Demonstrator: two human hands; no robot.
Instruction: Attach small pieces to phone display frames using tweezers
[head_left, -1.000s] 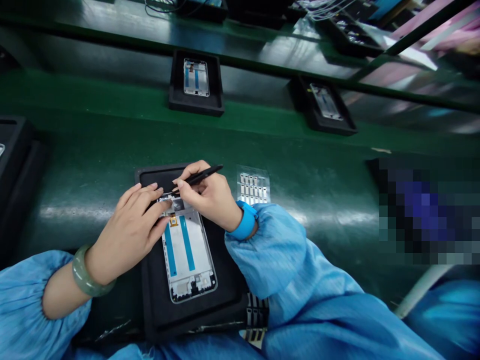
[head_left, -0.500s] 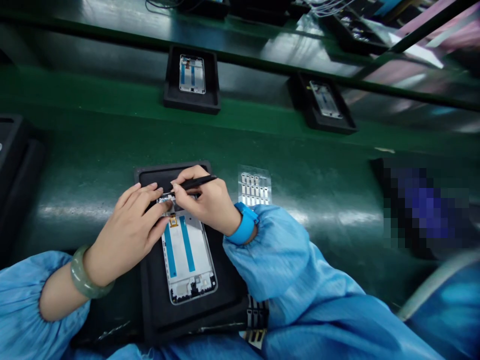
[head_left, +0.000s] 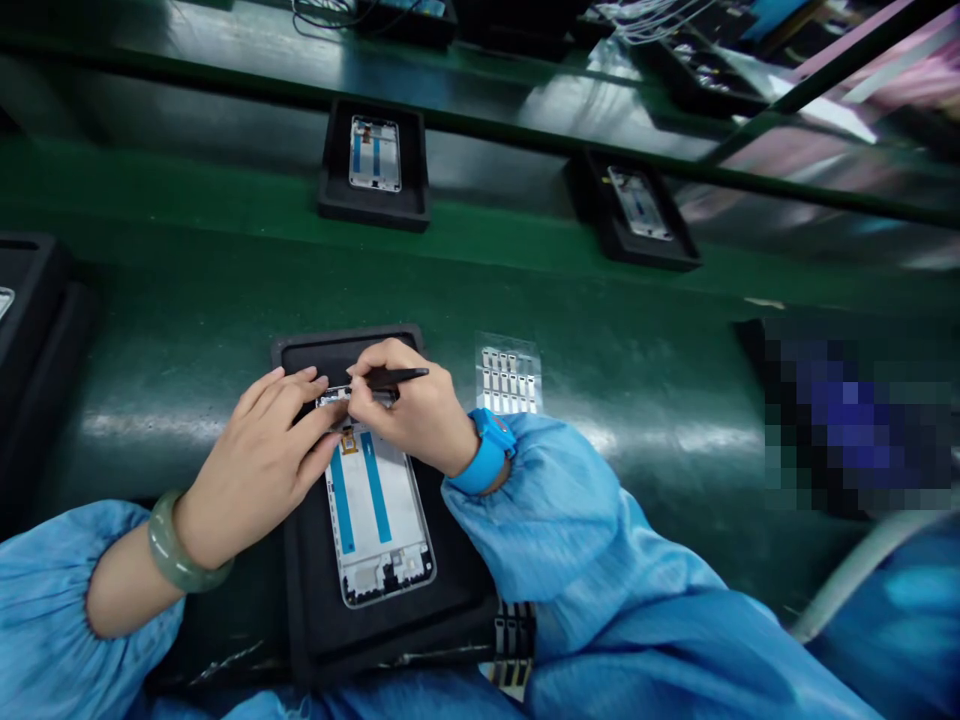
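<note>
An opened phone frame [head_left: 397, 505] with two blue strips and an orange flex cable [head_left: 349, 440] lies in a black foam tray [head_left: 457, 590]. Over its upper left corner rests my left hand [head_left: 262, 445], fingers spread, with fingertips touching the frame's top end. My right hand [head_left: 412, 410] pinches a slim black pen-like tool [head_left: 401, 376] above the same end. The tool's tip is hidden behind my fingers, so I cannot tell whether it touches the phone.
Just right of the tray is a clear sheet of small silver stickers [head_left: 508, 380]. Two more black trays with phone frames, one at back left [head_left: 375, 210] and one at back right [head_left: 637, 225], stand under a green shelf rail [head_left: 487, 135]. Stacked trays [head_left: 37, 330] occupy the left.
The black tool has tilted lower and nearer to level, and my right hand has shifted down slightly. My left hand stays in place on the phone.
</note>
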